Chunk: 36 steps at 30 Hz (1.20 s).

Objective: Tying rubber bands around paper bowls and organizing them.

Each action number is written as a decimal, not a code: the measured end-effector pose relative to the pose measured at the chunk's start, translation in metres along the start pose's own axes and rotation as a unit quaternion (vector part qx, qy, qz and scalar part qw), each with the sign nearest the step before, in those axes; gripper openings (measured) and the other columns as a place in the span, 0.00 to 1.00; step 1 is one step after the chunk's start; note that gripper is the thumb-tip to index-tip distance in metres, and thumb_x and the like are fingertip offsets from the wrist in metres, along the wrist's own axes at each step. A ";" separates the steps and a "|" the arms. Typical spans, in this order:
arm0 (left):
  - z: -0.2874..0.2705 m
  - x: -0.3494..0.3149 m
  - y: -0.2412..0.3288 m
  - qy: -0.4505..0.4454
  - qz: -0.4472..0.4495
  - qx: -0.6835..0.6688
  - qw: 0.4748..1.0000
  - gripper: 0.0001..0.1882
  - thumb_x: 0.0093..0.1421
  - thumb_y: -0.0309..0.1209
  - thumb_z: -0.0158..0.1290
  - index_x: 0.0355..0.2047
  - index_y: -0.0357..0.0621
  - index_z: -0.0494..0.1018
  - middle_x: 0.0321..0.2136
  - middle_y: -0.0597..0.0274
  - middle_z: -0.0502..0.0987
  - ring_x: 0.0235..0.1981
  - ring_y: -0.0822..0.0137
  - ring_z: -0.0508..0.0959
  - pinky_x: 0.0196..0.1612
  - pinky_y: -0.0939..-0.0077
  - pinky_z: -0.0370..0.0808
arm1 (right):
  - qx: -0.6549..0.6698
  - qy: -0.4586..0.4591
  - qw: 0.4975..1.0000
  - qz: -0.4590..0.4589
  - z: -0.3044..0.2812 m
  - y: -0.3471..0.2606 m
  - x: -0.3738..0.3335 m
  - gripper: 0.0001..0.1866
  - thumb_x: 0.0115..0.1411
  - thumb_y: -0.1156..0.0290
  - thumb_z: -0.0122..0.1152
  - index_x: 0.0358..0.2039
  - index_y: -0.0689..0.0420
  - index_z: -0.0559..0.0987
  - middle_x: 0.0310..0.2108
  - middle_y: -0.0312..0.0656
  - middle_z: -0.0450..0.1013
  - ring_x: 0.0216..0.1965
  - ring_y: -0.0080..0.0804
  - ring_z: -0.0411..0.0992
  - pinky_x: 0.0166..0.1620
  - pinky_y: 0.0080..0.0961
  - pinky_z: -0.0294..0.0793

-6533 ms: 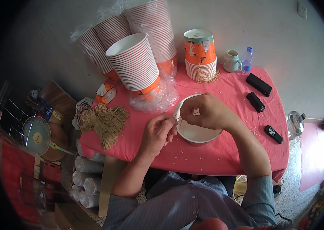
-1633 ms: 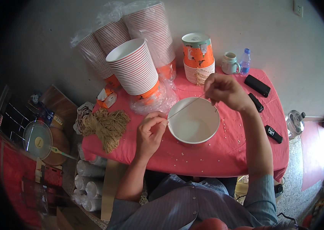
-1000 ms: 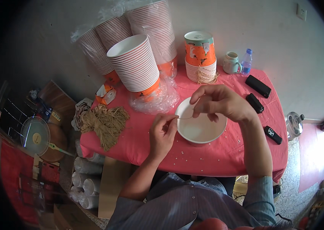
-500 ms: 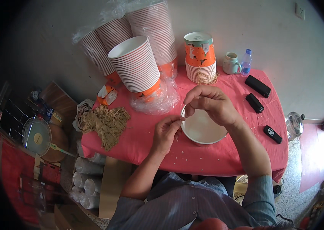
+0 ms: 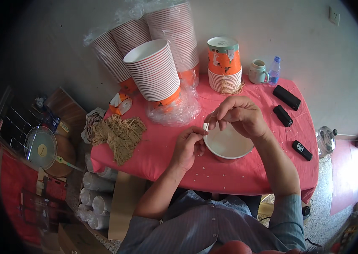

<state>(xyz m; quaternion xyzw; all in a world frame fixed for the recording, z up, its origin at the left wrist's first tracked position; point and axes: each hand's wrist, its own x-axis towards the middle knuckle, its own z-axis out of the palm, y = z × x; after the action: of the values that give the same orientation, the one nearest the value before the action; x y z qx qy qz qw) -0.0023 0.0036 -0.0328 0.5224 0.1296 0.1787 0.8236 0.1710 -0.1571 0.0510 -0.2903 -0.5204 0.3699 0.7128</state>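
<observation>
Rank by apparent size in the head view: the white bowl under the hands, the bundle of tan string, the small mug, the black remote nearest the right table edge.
1. bundle of tan string
2. white bowl, partly hidden by hands
3. small mug
4. black remote
Mug and remote look close.

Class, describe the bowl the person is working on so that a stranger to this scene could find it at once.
Start at the table with the pink cloth. Near its front edge, a single paper bowl sits between the left hand and the right hand, both at its rim. Unlike the tall stacked bowls behind, it stands alone, white inside showing.
</observation>
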 end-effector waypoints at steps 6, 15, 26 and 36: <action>-0.010 0.002 0.000 -0.021 0.084 0.113 0.990 0.10 0.72 0.25 0.51 0.45 0.40 0.82 0.30 0.69 0.79 0.28 0.78 0.76 0.31 0.81 0.74 | -0.033 0.016 0.999 0.003 0.004 -0.007 0.000 0.14 0.63 0.81 0.51 0.43 0.67 0.84 0.42 0.57 0.85 0.47 0.47 0.86 0.48 0.33 0.83; -0.018 -0.001 0.019 -0.178 0.161 0.193 0.951 0.14 0.73 0.23 0.58 0.57 0.38 0.79 0.45 0.66 0.80 0.42 0.76 0.80 0.45 0.78 0.78 | -0.112 0.002 0.992 0.050 0.005 -0.009 -0.001 0.11 0.63 0.83 0.58 0.42 0.64 0.86 0.49 0.54 0.85 0.41 0.33 0.83 0.49 0.30 0.82; -0.015 0.028 0.031 -0.221 0.377 0.431 0.789 0.16 0.62 0.23 0.70 0.49 0.42 0.80 0.54 0.54 0.80 0.61 0.49 0.79 0.64 0.55 0.77 | -0.141 -0.028 0.987 0.073 0.006 -0.017 -0.003 0.10 0.64 0.83 0.60 0.41 0.63 0.87 0.48 0.50 0.84 0.38 0.29 0.83 0.48 0.28 0.82; -0.035 0.042 0.046 -0.037 0.319 0.300 0.898 0.11 0.75 0.35 0.62 0.45 0.39 0.76 0.37 0.67 0.79 0.40 0.75 0.77 0.47 0.76 0.76 | -0.464 0.032 0.884 0.048 -0.008 -0.063 -0.007 0.13 0.57 0.83 0.67 0.43 0.62 0.87 0.40 0.40 0.84 0.40 0.27 0.81 0.49 0.30 0.82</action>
<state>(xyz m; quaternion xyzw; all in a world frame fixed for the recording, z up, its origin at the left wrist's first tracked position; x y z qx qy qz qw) 0.0138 0.0684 -0.0071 0.7643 -0.0271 0.3651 0.5308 0.1916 -0.1986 0.0954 -0.6236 -0.5952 0.1106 0.4946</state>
